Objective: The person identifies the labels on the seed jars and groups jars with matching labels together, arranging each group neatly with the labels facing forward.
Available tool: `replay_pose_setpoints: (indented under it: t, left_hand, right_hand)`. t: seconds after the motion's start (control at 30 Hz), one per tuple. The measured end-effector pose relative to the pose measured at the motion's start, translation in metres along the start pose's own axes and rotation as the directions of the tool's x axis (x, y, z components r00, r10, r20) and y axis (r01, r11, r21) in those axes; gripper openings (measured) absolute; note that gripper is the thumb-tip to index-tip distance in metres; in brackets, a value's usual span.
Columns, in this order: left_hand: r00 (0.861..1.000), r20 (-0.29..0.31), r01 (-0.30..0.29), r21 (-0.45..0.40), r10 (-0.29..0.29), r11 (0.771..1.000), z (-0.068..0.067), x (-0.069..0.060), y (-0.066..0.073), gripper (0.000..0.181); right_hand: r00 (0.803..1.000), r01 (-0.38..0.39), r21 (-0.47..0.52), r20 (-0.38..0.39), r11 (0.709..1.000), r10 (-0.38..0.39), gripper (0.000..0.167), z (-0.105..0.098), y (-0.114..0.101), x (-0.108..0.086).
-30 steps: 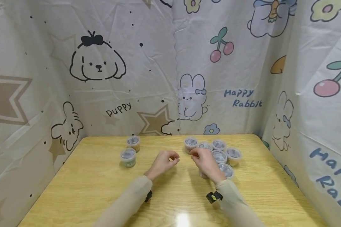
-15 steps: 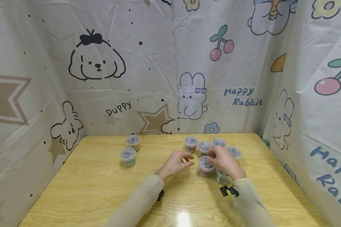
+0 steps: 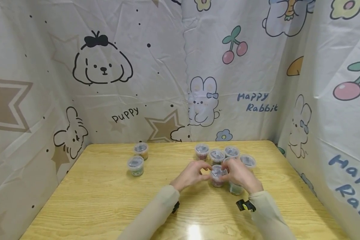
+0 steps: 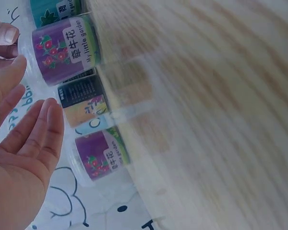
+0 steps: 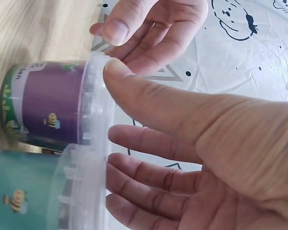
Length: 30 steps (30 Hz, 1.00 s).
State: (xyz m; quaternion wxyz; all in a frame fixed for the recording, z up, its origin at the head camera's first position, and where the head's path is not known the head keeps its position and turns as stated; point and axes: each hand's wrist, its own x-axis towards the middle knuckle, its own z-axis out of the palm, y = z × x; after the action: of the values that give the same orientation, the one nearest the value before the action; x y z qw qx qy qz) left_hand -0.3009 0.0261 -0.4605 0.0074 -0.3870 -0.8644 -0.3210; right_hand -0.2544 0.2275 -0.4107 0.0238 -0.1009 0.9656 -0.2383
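Observation:
A small clear-lidded plastic tub with a purple flower label [image 4: 65, 50] stands upright at the front of a cluster on the table. My left hand [image 3: 193, 173] is just left of it, fingers loosely bent and thumb apart; nothing is held. My right hand [image 3: 240, 173] is over the tub's right side. In the right wrist view, its thumb [image 5: 120, 74] and fingertips lie at the purple tub's lid [image 5: 100, 105], touching or very near, without a clear grip. A teal-labelled tub [image 5: 24, 191] stands right beside it, partly under the right hand in the head view.
More lidded tubs stand behind, among them another purple one [image 3: 202, 151], a dark-topped orange one [image 4: 84, 98] and one at the right [image 3: 248, 161]. Two tubs [image 3: 136, 165] [image 3: 141, 150] stand at the table's left. Printed curtains [image 3: 156, 83] enclose the wooden table [image 3: 93, 200].
Both hands have moved right. The right hand first shifted over the cluster, uncovering the front purple tub; the left hand has come up beside that tub. The tubs at left have not moved.

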Motion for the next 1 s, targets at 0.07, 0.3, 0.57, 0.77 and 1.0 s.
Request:
replay_pose_setpoints:
  t: [0.07, 0.3, 0.57, 0.77, 1.0]
  left_hand:
    - [1.000, 0.010, 0.000, 0.003, 0.000, 1.000, 0.002, 0.001, 0.000, 0.030]
    - [1.000, 0.028, -0.008, -0.001, 0.008, 1.000, 0.004, 0.002, -0.002, 0.023]
    - [0.999, 0.043, 0.027, -0.052, -0.025, 0.998, 0.000, 0.000, -0.005, 0.015]
    - [0.996, 0.054, 0.070, -0.064, -0.067, 0.996, -0.008, -0.008, -0.011, 0.016]
    - [0.997, 0.017, 0.072, -0.050, -0.072, 0.996, -0.016, -0.019, -0.019, 0.016]
  right_hand:
    - [1.000, 0.016, -0.014, -0.003, 1.000, -0.016, 0.026, 0.002, 0.001, 0.000]
    - [0.995, 0.088, -0.043, -0.032, 0.995, -0.089, 0.022, 0.006, -0.002, 0.000]
    - [0.987, 0.154, -0.055, -0.033, 0.986, -0.156, 0.020, 0.011, -0.010, 0.003]
    - [0.978, 0.208, -0.027, -0.010, 0.978, -0.209, 0.019, 0.017, -0.016, 0.010]
    - [0.967, 0.253, -0.004, -0.009, 0.967, -0.253, 0.020, 0.028, -0.020, 0.018]
